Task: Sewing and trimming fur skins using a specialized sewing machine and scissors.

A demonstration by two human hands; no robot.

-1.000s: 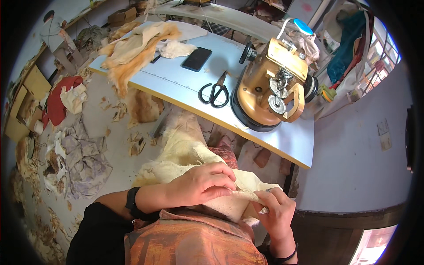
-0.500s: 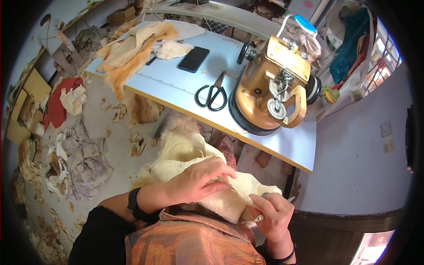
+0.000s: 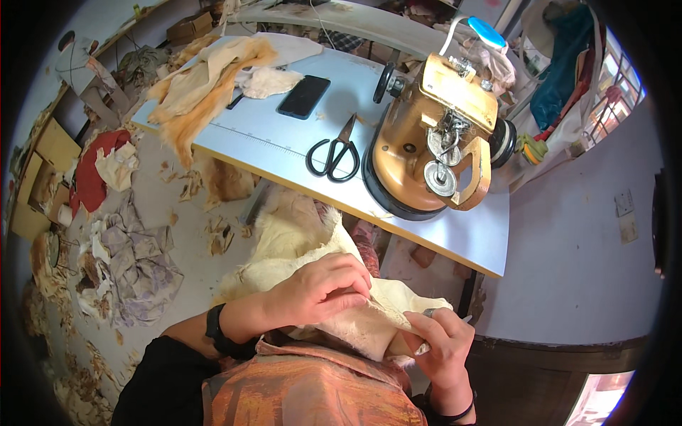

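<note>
A pale cream pelt [image 3: 277,259], fur along its upper part, lies across my lap below the table's front edge. My left hand [image 3: 323,291] has its fingers closed in a pinch at a folded seam in the pelt. Lower and to the right, my right hand [image 3: 437,344] grips the pelt's edge, its index finger along the fold; a ring is on one finger. A small pale sliver pokes out beside those fingers, too small to identify. Above on the table stand a gold-coloured sewing machine [image 3: 423,153] and black-handled scissors [image 3: 334,160].
The white table [image 3: 241,149] holds a phone [image 3: 304,97] and tan fur pieces [image 3: 199,92]. Fabric scraps [image 3: 135,263] litter the floor at left. A person [image 3: 92,78] stands at the back left. A pale wall [image 3: 568,255] is at right, hanging bags [image 3: 565,71] above it.
My left fingers lifted slightly from the fold, then closed again a little lower and further left. My right hand stays gripping. The view has shifted slightly, and the person behind bends further.
</note>
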